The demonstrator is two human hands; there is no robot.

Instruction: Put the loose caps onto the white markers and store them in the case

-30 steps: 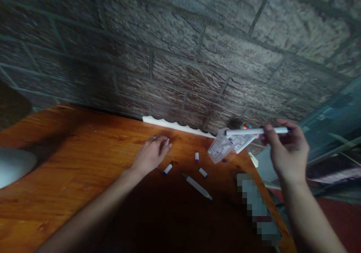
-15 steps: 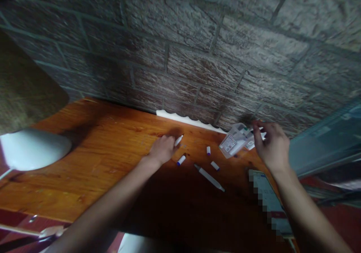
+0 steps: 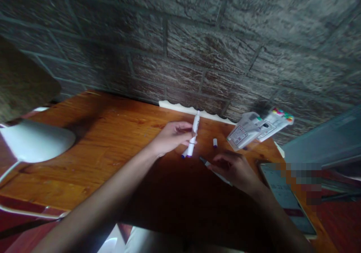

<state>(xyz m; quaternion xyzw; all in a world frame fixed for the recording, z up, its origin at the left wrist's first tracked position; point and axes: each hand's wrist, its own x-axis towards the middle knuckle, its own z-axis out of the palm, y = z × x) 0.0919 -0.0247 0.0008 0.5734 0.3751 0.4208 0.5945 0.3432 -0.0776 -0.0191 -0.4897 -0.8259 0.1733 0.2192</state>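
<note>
Head view: white marker (image 3: pixel 193 132) upright in left hand (image 3: pixel 171 138), grey-tipped marker (image 3: pixel 217 172) under right hand (image 3: pixel 234 169)

Left fingers pressed together and curled around the barrel, tips against it; marker held near upright above the wooden tabletop (image 3: pixel 64 170), purple-ended lower end just above the wood; right fingers slightly spread and curved over the grey-tipped marker, lying flat on the wood, contact hidden from this angle; small white cap (image 3: pixel 215 142) with purple end standing just beyond, between the two hands and the packaging; two clear plastic sleeves (image 3: pixel 244 131) with printed white labels lying near the wall, one bearing a row of coloured marker ends (image 3: pixel 282 114); label print too small to read, no brand legible; phone or tablet (image 3: pixel 282 196) at the right table edge, partly covered by a pixelated patch, screen text unreadable; white scalloped strip (image 3: pixel 194 112) along the join of table and textured brick wall (image 3: pixel 197 46); white rounded shell (image 3: pixel 34 140) beyond the left table edge; red floor (image 3: pixel 28 232) below.
</note>
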